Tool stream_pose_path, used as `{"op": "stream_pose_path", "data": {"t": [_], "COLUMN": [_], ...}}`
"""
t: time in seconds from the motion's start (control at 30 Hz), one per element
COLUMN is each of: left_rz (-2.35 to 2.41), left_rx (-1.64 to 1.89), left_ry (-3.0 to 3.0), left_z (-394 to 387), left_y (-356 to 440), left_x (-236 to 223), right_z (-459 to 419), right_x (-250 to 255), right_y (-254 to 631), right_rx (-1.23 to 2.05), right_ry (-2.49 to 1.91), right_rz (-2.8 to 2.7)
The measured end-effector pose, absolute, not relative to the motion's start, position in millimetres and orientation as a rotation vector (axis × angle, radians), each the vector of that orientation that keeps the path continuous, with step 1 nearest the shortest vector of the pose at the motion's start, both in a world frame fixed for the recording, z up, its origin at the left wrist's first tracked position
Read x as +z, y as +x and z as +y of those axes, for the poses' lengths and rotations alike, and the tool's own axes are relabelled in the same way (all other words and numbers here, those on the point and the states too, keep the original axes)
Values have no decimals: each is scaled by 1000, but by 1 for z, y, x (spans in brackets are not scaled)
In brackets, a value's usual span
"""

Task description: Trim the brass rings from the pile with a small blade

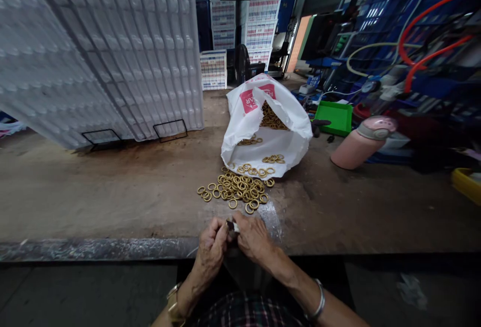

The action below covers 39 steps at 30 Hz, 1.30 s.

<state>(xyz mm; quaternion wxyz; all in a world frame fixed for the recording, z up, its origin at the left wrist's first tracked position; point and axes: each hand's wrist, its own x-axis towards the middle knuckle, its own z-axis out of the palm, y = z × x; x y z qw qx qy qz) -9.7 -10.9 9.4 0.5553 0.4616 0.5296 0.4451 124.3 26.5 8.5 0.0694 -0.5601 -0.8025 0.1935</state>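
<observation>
Both hands meet at the table's front edge, just in front of a loose pile of brass rings (242, 189). My left hand (211, 247) is closed, with thumb and fingers pinched together. Close against it, my right hand (256, 238) is closed too, its fingertips around a small dark-and-white piece (233, 226). What that piece is stays unclear, and anything inside the left pinch is hidden. Behind the pile lies a torn white sack (240, 86) on its side, its mouth facing me. More brass rings show inside it and spill from its lip.
Stacked translucent plastic trays (165, 61) stand at the left, by black wire holders (171, 130). To the right are a pink bottle (358, 141), a green tray (333, 117) and red hoses (408, 61). White crates (259, 36) rise behind the wooden table (112, 187).
</observation>
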Motion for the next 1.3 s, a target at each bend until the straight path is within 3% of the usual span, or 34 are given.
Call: {"op": "stream_pose_path", "data": {"t": [0.53,0.9,1.07,1.3], "left_rz": [905,928,1049,1304], "left_rx": [1127,1126,1125,1217], "left_ry": [442,144,550,1246], "left_z": [-6,2,6,1], "left_y": [-21,-29,-21,-11], "left_x": [16,5,5,6], "right_z": [55,44,48,41], "right_x": [1,-15,0,15], "right_y": [102,113,117,126], "right_rx": [350,278,690,1486], "right_ry": [-1920,-1744,-1756,-1418], "right_rz": [-2322,-2264,-2047,-1380]}}
